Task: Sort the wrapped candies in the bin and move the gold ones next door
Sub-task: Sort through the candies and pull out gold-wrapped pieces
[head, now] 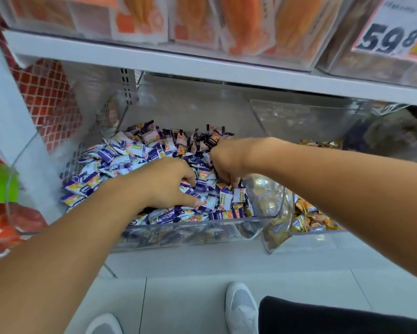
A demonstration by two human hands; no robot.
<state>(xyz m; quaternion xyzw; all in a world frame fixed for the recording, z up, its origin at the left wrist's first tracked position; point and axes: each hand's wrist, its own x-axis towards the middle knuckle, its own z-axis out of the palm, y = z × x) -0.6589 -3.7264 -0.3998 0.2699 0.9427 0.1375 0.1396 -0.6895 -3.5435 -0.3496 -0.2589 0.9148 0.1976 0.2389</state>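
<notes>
In the clear bin (190,231), purple-and-white candies (120,160) lie pointing every way. The left hand (164,183) rests spread on them; the right hand (226,160) digs in, fingers curled, its grip hidden. Gold candies (308,218) fill the neighbouring bin.

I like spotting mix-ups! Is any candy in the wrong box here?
Maybe. Some gold candies lie in the near right corner of the purple-and-white candy bin, against the clear wall; most gold ones are next door.
</notes>
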